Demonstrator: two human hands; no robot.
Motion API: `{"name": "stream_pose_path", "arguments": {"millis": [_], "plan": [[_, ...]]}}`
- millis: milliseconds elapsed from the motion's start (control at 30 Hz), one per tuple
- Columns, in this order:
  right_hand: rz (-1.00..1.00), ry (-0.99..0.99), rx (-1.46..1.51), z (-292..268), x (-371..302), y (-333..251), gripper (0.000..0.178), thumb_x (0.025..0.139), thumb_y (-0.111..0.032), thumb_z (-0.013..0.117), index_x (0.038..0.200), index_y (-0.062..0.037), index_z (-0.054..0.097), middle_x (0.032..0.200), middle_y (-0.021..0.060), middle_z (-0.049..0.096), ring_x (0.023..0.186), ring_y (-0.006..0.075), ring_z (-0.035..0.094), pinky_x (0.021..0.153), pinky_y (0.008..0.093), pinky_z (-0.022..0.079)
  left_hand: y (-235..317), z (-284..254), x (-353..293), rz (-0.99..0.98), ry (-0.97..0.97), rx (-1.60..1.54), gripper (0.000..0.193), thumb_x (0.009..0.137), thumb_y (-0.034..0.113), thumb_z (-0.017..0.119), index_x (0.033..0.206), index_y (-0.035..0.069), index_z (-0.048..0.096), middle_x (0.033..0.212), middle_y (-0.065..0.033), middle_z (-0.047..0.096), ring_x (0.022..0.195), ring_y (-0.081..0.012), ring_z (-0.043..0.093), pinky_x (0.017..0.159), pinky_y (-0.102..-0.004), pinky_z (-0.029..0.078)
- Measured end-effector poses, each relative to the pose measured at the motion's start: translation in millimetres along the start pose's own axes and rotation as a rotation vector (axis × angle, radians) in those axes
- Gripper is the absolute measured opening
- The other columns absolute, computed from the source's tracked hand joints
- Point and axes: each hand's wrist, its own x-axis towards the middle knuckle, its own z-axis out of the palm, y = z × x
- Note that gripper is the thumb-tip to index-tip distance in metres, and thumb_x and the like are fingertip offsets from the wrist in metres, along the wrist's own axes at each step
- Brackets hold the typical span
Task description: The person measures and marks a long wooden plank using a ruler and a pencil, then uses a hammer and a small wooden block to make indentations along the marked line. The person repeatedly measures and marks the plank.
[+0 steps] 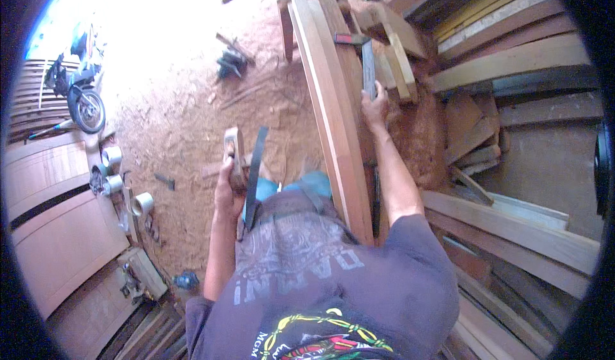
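Observation:
My right hand [375, 109] is closed around the grey handle of a hammer [368, 68]. The hammer's red and dark head lies over the long timber beam [339, 116] on my right. On the left, my left hand [225, 190] grips a pale wooden block [232, 143], shaped like a wooden hand plane, held upright away from the beam. Its lower part is hidden by my fingers. A dark flat strip [256, 168] stands up beside the left hand, in front of my shirt; I cannot tell what it belongs to.
Stacked boards [512, 68] and planks [512, 229] crowd the right side. A motorbike [83, 100] stands at the far left, above wooden panels [67, 225] and white cans [142, 203]. A dark green tool [230, 64] lies on the sawdust-covered ground [192, 116].

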Motion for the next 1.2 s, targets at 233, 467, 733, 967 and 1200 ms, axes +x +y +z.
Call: {"name": "stream_pose_path", "arguments": {"millis": [233,467,733,967,1200], "plan": [[-0.047,0.077,0.029,46,86,-24,0.062,0.087,-0.024,0.077,0.14,0.0023,0.059,0.123,0.0289,0.066,0.114,0.0447,0.064,0.101,0.0515,0.051,-7,-12,-9,-0.004,0.039,0.003,0.032,0.103,0.035,0.064,0.121,0.009,0.067,0.102,-0.0065,0.073,0.089,-0.021,0.07,0.078,-0.0359,0.06],[-0.119,-0.134,-0.024,120,178,-30,0.063,0.084,-0.024,0.079,0.138,0.0009,0.061,0.119,0.0257,0.072,0.11,0.0382,0.071,0.096,0.0465,0.056,-13,-5,-30,0.027,0.19,0.006,0.038,0.104,0.039,0.062,0.129,0.01,0.062,0.1,-0.0079,0.071,0.086,-0.0214,0.071,0.075,-0.038,0.062],[-0.346,-0.285,-0.344,61,117,-14,0.069,0.093,-0.039,0.075,0.148,-0.0044,0.053,0.134,0.0253,0.063,0.124,0.0435,0.061,0.103,0.0506,0.053,-5,18,2,0.08,0.106,-0.026,0.042,0.102,0.037,0.067,0.131,0.008,0.059,0.101,-0.0085,0.071,0.081,-0.0192,0.07,0.071,-0.0356,0.06],[-0.261,-0.208,-0.263,-80,-80,5,0.051,0.09,-0.02,0.081,0.136,-0.0044,0.064,0.127,0.0211,0.065,0.119,0.039,0.063,0.102,0.0465,0.052,5,36,39,0.068,0.073,0.071,0.049,0.102,0.044,0.066,0.129,0.004,0.061,0.104,-0.0105,0.072,0.08,-0.0196,0.069,0.069,-0.0342,0.06],[0.006,-0.088,-0.357,-174,-248,-4,0.051,0.085,-0.016,0.083,0.129,0.0,0.062,0.119,0.0213,0.063,0.116,0.0429,0.059,0.103,0.0499,0.049,12,34,67,0.047,-0.021,0.063,0.047,0.101,0.04,0.069,0.131,0.006,0.059,0.105,-0.0115,0.072,0.078,-0.0191,0.068,0.067,-0.0331,0.059]]}}
